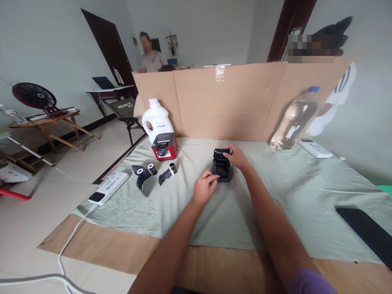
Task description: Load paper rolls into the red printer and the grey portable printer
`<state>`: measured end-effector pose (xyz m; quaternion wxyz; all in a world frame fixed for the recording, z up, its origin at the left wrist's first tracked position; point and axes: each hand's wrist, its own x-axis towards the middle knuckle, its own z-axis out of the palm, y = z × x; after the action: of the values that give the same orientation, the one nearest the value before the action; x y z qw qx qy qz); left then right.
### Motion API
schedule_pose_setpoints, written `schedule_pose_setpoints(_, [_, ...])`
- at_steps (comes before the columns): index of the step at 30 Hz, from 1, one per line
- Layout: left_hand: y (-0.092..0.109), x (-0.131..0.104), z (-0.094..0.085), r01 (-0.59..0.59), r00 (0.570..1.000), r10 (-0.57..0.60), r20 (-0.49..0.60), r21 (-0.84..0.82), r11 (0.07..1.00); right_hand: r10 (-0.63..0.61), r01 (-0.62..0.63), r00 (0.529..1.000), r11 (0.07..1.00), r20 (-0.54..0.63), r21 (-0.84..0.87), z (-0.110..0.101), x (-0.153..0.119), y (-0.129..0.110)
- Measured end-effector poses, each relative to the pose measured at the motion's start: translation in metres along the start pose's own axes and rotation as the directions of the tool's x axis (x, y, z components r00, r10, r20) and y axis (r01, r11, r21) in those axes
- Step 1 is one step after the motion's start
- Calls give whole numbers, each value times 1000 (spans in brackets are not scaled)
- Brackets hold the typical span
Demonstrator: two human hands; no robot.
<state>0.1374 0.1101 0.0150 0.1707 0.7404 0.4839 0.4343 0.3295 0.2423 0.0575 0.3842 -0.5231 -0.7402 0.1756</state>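
A small dark label printer (223, 174) sits mid-table with its lid (221, 152) raised and its roll bay exposed. At its near left edge, my left hand (204, 187) is closed, the fingertips reaching over the rim of the bay. My right hand (237, 157) pinches the right side of the lifted lid between thumb and fingers. Whether anything lies inside the dark bay, I cannot tell. To the left lie several small rolls of black strip with white cores, among them one roll (172, 167) with its tail unwound. Behind them stands a red and black printer (165, 148).
A white jug (157, 120) stands behind the red printer. Cardboard (220, 106) walls off the far side, with a large clear bottle (294, 120) at right. Power strips (110, 188) and a dark phone-like slab (366, 232) lie on the cloth. Two people are beyond the cardboard.
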Motion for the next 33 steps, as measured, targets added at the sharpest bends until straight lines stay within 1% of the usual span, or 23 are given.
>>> schedule_pose_setpoints(2, [-1,0,-3,-7,1000,8,11,-16,1000,-10,11,993,1000,114,-1,-8,-2,-2])
schedule_pose_setpoints(5, [0,0,-5,-13,1000,14,9,-20,1000,-6,15,960,999,278,-29,-16,-6,-8])
schedule_pose_setpoints(7, [0,0,-5,-27,1000,27,-2,-26,999,21,-4,936,999,352,-49,-17,-9,-12])
schedule_pose_setpoints(8, [0,0,-5,-36,999,36,-7,-32,999,43,-23,928,998,370,-59,-17,-9,-13])
schedule_pose_setpoints(11, [0,0,-4,-59,998,59,-17,-40,997,130,-106,924,991,358,-86,-15,-10,-14])
schedule_pose_setpoints(13, [0,0,-4,-65,998,64,-17,-41,997,214,-203,918,977,333,-68,-14,-9,-12])
schedule_pose_setpoints(16, [-2,0,-3,-61,998,60,-14,-48,997,328,-347,880,938,344,-9,-13,-8,-8])
schedule_pose_setpoints(20, [-3,0,-2,-46,999,46,1,-69,997,402,-453,816,891,414,26,-11,-10,-6])
schedule_pose_setpoints(23, [-1,1,-2,-34,999,35,16,-74,997,457,-539,779,838,429,87,-9,-13,-5])
schedule_pose_setpoints(27, [0,2,-3,-17,999,19,28,-65,998,487,-585,755,802,439,118,-8,-15,-8])
schedule_pose_setpoints(33, [0,1,-1,-24,999,26,27,-56,998,465,-572,758,811,458,123,-12,-18,-12])
